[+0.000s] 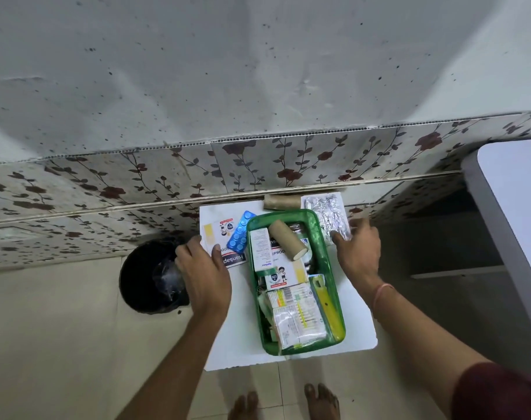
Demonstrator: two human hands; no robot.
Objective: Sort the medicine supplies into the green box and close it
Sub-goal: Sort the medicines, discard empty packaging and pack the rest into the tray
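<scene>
The open green box (337, 301) stands on a small white table (227, 344), packed with medicine cartons, a brown bandage roll (288, 241) and a yellow-green item. My left hand (205, 275) grips a white plaster carton (220, 230) to the left of the box, thumb on top and fingers at its left edge. A blue blister pack (238, 234) lies on that carton. My right hand (359, 253) closes on the near end of the silver blister strips (329, 215), to the right of the box. A second brown roll (280, 202) lies at the table's far edge.
A black bin (150, 277) lined with a bag stands on the floor left of the table, under my left hand. A flower-patterned tiled wall (258, 165) rises right behind the table. Another white tabletop (515, 207) juts in at the right. My bare feet (285, 403) are below the table's near edge.
</scene>
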